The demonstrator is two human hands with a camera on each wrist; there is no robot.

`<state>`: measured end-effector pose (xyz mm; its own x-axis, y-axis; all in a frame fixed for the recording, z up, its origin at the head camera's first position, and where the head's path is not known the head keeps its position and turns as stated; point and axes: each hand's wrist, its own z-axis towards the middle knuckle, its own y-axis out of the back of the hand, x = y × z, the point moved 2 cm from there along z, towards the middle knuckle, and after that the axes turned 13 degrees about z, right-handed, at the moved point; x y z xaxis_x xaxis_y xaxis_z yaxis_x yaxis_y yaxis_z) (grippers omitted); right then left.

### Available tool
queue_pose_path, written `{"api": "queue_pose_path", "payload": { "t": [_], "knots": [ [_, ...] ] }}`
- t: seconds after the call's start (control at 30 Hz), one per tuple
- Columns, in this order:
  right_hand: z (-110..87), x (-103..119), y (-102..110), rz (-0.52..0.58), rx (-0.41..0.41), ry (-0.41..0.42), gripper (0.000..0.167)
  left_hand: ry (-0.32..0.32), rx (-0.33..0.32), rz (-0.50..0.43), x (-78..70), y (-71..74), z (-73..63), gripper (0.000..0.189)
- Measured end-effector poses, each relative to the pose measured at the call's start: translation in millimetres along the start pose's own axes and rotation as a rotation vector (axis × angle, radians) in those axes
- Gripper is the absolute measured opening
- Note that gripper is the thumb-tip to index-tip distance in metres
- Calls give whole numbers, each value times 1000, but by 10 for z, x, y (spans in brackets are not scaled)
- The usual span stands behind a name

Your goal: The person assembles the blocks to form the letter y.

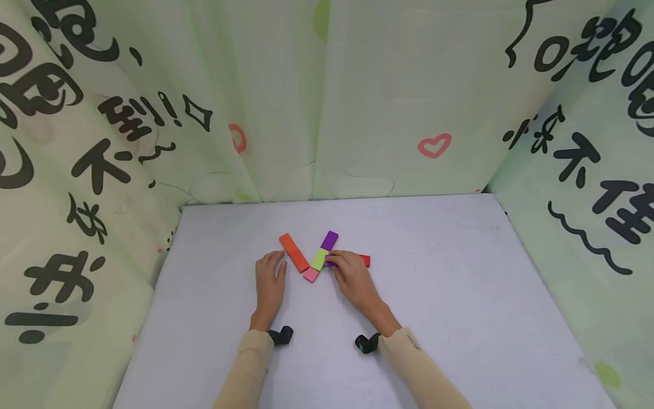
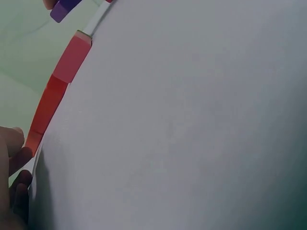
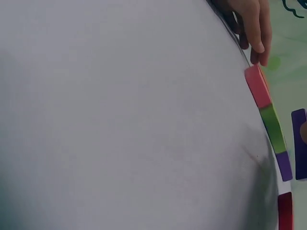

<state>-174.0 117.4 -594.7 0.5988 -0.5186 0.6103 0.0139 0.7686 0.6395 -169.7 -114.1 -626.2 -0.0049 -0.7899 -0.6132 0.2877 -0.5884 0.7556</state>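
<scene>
An orange block [image 1: 294,253] slants on the white table, its lower end beside a small pink block [image 1: 310,275]. From the pink block, a lime green block [image 1: 319,259] and a purple block [image 1: 329,240] run up in a line, making a V. My left hand [image 1: 269,287] is relaxed, fingertips right at the orange block's outer edge. With thumb and fingers, my right hand [image 1: 356,280] pinches a second purple block [image 3: 299,143], which shows raised above the table in both wrist views. A red block [image 1: 365,261] lies just beyond that hand, partly hidden.
The white table [image 1: 449,295] extends on both sides of the blocks. Pale green curtains [image 1: 378,102] with black writing and red hearts hang behind and along both sides. A black wrist device [image 1: 368,343] sits at each cuff.
</scene>
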Motion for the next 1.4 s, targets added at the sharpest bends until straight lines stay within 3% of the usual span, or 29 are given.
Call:
{"api": "queue_pose_path", "payload": {
  "t": [0.3,0.7,0.83,0.97,1.23,1.4],
  "knots": [
    [-223,241,-88,32,99,98,34,-70,52,8,53,21,120,36],
    [-390,377,-186,77,226,142,33,-65,98,31,130,14,186,33],
    [-409,416,-208,97,256,186,33,-76,94,36,125,15,180,32],
    [-419,453,-229,90,288,167,33,-100,73,40,117,12,176,32],
    [-450,543,-293,-81,189,125,29,-102,64,27,112,4,175,32],
    [-492,572,-336,-133,127,13,35,-86,70,34,94,12,168,32]
  ]
}}
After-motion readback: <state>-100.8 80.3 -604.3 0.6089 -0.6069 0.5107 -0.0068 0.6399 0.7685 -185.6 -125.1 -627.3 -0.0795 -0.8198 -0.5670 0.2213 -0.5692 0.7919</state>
